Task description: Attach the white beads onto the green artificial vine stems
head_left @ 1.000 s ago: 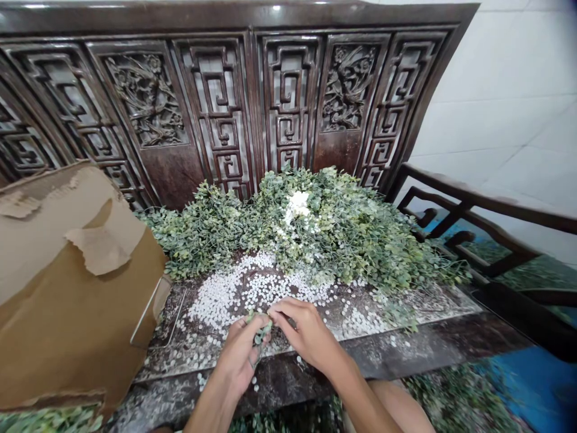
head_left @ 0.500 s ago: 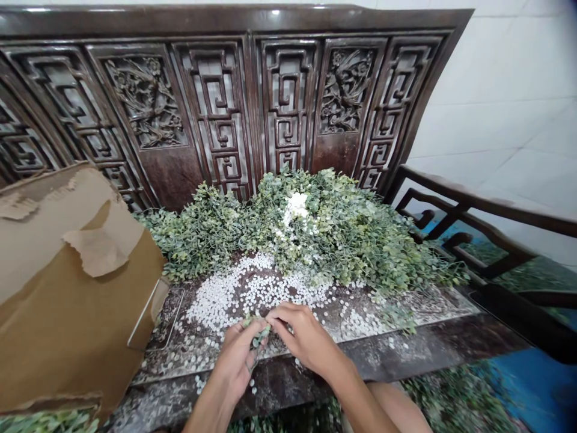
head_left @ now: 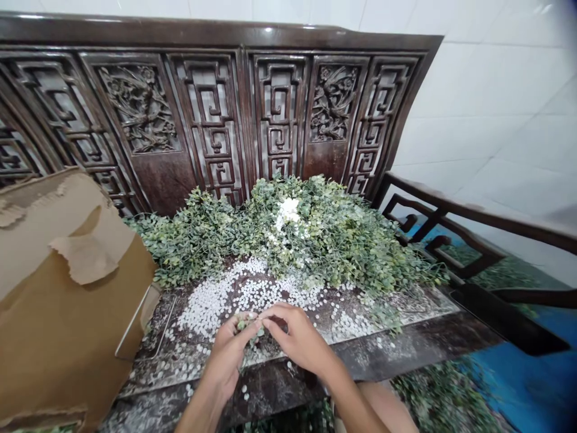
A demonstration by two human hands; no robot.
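My left hand [head_left: 229, 347] is closed around a small sprig of artificial green leaves [head_left: 256, 338], held above the seat's front edge. My right hand [head_left: 295, 337] reaches in from the right, its thumb and forefinger pinched together at the top of the sprig, against the left fingertips. What sits between the right fingertips is too small to make out. Just beyond both hands, many small white round pieces [head_left: 202, 307] lie scattered over the dark wooden seat [head_left: 324, 314]. Behind them rises a heap of artificial leafy sprigs [head_left: 360, 240], with a white clump [head_left: 288, 210] on it.
A torn cardboard box [head_left: 90, 325] stands at the left, with a bent white wire [head_left: 133, 322] by its edge. The carved bench back [head_left: 243, 108] closes off the rear, an armrest [head_left: 473, 210] the right. A black flat object [head_left: 509, 319] juts out there. More greenery [head_left: 442, 397] lies below.
The view has shifted slightly, so the bench appears further left and lower. Both hands stay together at the sprig, with small finger movements.
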